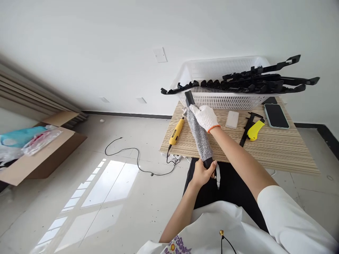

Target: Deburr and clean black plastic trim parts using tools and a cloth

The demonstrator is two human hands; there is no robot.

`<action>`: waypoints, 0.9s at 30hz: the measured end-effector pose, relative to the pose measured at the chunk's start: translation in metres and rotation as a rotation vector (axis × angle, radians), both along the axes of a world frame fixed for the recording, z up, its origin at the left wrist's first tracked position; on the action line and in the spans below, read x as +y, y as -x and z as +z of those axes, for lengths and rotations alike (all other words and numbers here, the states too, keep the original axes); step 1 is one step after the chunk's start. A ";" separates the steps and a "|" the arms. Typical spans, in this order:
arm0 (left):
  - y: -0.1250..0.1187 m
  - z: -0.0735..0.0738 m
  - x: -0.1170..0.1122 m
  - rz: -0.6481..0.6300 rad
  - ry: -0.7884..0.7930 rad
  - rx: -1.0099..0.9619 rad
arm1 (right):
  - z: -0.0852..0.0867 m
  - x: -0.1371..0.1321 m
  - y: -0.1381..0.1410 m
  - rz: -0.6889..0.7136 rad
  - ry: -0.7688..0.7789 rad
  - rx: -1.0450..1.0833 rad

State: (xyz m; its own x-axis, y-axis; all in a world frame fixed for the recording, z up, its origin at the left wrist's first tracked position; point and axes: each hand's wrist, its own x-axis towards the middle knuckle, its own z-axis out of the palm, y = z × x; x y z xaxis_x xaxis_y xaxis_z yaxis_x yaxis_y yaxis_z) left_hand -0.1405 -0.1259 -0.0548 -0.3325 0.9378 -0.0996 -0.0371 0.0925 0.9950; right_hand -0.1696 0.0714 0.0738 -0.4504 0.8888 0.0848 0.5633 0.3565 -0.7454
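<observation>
Head view: left hand (202, 173), bare, fingers closed around the lower end of a black bar (189, 97), well in front of the white basket (217, 68), past the table (278, 151) edge. Right hand (206, 117), white glove, clenched on the top of a grey knit sleeve (200, 137) covering the bar, just in front of the basket. The bar slants up toward the basket. Black plastic parts (254, 81) lie across the basket. Yellow rotary tool (177, 131) front-left of the basket; phone (276, 115) front-right.
</observation>
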 end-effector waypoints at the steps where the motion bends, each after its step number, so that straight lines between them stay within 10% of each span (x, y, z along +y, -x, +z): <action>1: 0.001 -0.002 -0.001 -0.014 -0.006 -0.017 | 0.001 0.000 -0.003 0.012 -0.005 -0.007; 6: 0.003 -0.002 -0.005 -0.082 -0.009 0.005 | 0.023 0.002 -0.029 0.093 0.041 -0.162; 11: 0.003 0.010 -0.006 -0.172 0.039 0.200 | 0.042 -0.029 -0.054 -0.114 -0.280 -0.269; 21: 0.005 0.009 -0.004 -0.236 0.079 0.245 | -0.029 -0.104 -0.095 0.138 -0.484 -0.435; 27: 0.006 0.014 -0.002 -0.236 0.097 0.181 | -0.023 -0.093 -0.079 0.125 -0.445 -0.483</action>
